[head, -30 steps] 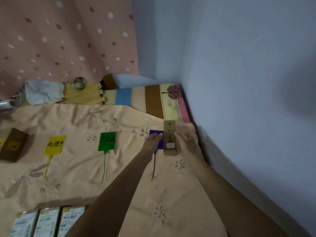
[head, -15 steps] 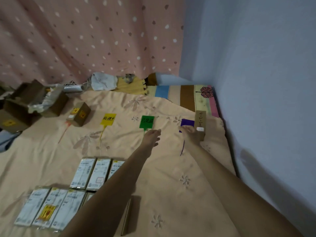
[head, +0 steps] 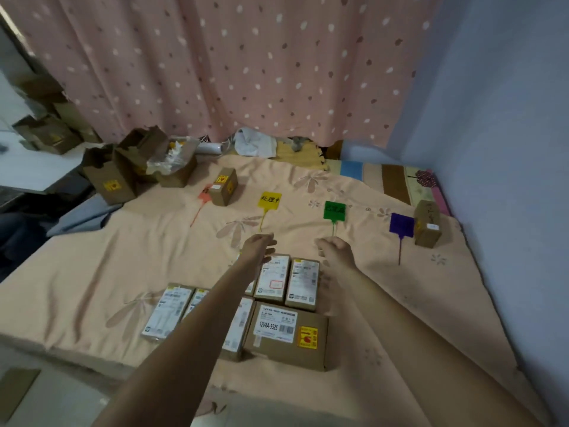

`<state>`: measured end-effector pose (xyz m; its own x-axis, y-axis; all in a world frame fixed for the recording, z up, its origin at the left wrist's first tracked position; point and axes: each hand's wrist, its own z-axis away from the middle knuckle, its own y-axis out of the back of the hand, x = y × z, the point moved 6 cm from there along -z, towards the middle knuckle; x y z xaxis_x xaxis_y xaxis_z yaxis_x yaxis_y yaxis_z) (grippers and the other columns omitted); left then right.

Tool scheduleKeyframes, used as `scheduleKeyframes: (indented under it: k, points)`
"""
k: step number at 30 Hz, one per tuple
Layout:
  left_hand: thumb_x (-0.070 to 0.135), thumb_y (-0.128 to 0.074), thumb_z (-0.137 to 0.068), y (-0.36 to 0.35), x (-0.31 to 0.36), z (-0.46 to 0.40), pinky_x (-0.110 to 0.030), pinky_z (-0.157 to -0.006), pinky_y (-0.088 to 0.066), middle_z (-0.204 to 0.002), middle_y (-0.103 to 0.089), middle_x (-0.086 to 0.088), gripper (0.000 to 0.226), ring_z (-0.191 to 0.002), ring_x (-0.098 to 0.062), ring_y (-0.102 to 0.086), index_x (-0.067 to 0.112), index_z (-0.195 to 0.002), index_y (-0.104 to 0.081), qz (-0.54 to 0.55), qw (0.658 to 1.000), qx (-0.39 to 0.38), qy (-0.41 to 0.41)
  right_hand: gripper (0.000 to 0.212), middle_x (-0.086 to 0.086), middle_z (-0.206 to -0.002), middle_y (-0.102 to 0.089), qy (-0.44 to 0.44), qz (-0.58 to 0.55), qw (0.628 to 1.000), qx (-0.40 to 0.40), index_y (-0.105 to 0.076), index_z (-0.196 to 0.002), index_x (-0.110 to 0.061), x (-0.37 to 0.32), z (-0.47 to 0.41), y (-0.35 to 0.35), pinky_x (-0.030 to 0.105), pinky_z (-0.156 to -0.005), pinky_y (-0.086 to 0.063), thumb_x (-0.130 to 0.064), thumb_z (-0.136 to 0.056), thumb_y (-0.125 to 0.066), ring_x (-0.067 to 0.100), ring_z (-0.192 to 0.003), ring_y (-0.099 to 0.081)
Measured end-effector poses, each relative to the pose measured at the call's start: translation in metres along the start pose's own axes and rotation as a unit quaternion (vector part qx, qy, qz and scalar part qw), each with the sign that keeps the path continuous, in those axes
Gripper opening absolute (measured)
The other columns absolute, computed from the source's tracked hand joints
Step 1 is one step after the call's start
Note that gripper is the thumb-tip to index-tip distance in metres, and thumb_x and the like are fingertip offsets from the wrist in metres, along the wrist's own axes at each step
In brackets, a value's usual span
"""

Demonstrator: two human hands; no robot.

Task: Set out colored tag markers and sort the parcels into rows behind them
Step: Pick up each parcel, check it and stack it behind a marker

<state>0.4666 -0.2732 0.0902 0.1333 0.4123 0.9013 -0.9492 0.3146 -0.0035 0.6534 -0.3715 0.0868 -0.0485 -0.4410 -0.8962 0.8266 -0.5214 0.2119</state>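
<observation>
Hands, left (head: pixel 260 246) loosely open, right (head: pixel 334 249) curled and empty, are held over parcels (head: pixel 288 280); tags at twelve o'clock could be knocked askew by a careless reach.

I count four flat plastic tag markers with thin tails: one red (head: pixel 205 192), one yellow (head: pixel 269 200), one green (head: pixel 334 210), one purple (head: pixel 401 224). Two small brown cardboard parcels stand by them (head: pixel 226 186) (head: pixel 427 224). Near me lie at least six white-labelled cartons (head: pixel 167 312) (arms hide some), plus one larger brown box (head: pixel 288 337).
</observation>
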Motion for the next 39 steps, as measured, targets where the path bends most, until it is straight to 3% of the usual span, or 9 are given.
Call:
scheduleKeyframes:
  k: [7,16,19,21,23,26,30,34,39]
  points:
    - [0.027,-0.052,-0.096,0.082,-0.016,0.0,-0.037,-0.089,-0.047,-0.11,-0.064,-0.01,0.034,-0.1,-0.026,-0.06,0.003,-0.119,-0.057,0.003,0.999,0.024,0.027,0.034,0.001,-0.1,-0.071,-0.033,0.063,0.997,-0.032,-0.067,-0.094,-0.022,0.007,0.029,-0.059,0.043,-0.093,-0.055,-0.047,-0.071,-0.068,0.022,-0.099,-0.066]
    - [0.028,-0.05,-0.097,0.129,-0.031,-0.03,-0.035,-0.083,-0.046,-0.113,-0.063,-0.011,0.034,-0.102,-0.026,-0.059,0.002,-0.118,-0.055,-0.015,0.997,0.043,0.066,0.03,0.006,-0.099,-0.065,-0.066,0.126,0.986,-0.084,-0.065,-0.107,-0.014,0.008,0.002,-0.133,0.04,-0.088,-0.056,-0.037,-0.087,-0.062,0.024,-0.096,-0.065]
    - [0.028,-0.05,-0.097,0.144,-0.03,-0.051,-0.035,-0.084,-0.046,-0.113,-0.062,-0.011,0.029,-0.1,-0.025,-0.058,0.005,-0.113,-0.055,-0.047,0.995,0.046,0.079,0.028,0.007,-0.089,-0.055,-0.081,0.161,0.975,-0.128,-0.065,-0.106,-0.01,0.002,-0.017,-0.165,0.046,-0.095,-0.053,-0.03,-0.09,-0.055,0.025,-0.086,-0.058]
    - [0.027,-0.05,-0.097,0.15,-0.029,-0.067,-0.034,-0.083,-0.045,-0.111,-0.062,-0.011,0.025,-0.098,-0.025,-0.057,0.006,-0.109,-0.055,-0.067,0.992,0.044,0.095,0.026,0.008,-0.091,-0.055,-0.1,0.175,0.967,-0.153,-0.061,-0.104,-0.009,0.001,-0.029,-0.182,0.046,-0.097,-0.052,-0.029,-0.091,-0.051,0.025,-0.091,-0.059]
    - [0.026,-0.05,-0.097,0.149,-0.029,-0.084,-0.034,-0.083,-0.046,-0.111,-0.061,-0.011,0.023,-0.097,-0.025,-0.057,0.007,-0.107,-0.054,-0.094,0.989,0.028,0.111,0.027,0.007,-0.095,-0.056,-0.114,0.181,0.963,-0.161,-0.055,-0.105,-0.008,0.002,-0.041,-0.191,0.042,-0.092,-0.053,-0.03,-0.092,-0.049,0.026,-0.097,-0.06]
    - [0.026,-0.05,-0.096,0.143,-0.036,-0.105,-0.037,-0.086,-0.045,-0.11,-0.06,-0.011,0.022,-0.097,-0.024,-0.056,0.007,-0.107,-0.054,-0.14,0.981,0.009,0.136,0.03,0.007,-0.093,-0.056,-0.12,0.231,0.95,-0.172,-0.055,-0.111,-0.005,0.009,-0.054,-0.198,0.031,-0.075,-0.046,-0.026,-0.093,-0.045,0.024,-0.092,-0.056]
    - [0.023,-0.05,-0.096,0.131,-0.054,-0.117,-0.036,-0.086,-0.043,-0.107,-0.056,-0.011,0.021,-0.096,-0.025,-0.052,0.005,-0.107,-0.052,-0.175,0.969,-0.014,0.173,0.027,0.01,-0.103,-0.059,-0.141,0.258,0.94,-0.173,-0.054,-0.11,-0.006,0.024,-0.065,-0.206,0.03,-0.077,-0.045,-0.023,-0.091,-0.046,0.024,-0.093,-0.056]
    - [0.023,-0.051,-0.096,0.128,-0.072,-0.127,-0.036,-0.084,-0.043,-0.104,-0.054,-0.01,0.02,-0.093,-0.024,-0.052,0.005,-0.107,-0.051,-0.182,0.961,-0.033,0.205,0.058,0.015,-0.131,-0.058,-0.162,0.27,0.936,-0.16,-0.041,-0.141,0.0,0.036,-0.069,-0.211,0.03,-0.076,-0.045,-0.024,-0.088,-0.048,0.026,-0.112,-0.058]
    - [0.018,-0.047,-0.095,0.129,-0.085,-0.142,-0.035,-0.083,-0.04,-0.093,-0.056,-0.008,0.013,-0.089,-0.024,-0.053,0.007,-0.093,-0.053,-0.184,0.955,-0.072,0.221,0.063,0.01,-0.122,-0.063,-0.158,0.273,0.94,-0.131,-0.042,-0.143,-0.005,0.037,-0.072,-0.222,0.029,-0.071,-0.048,-0.027,-0.085,-0.051,0.025,-0.106,-0.063]
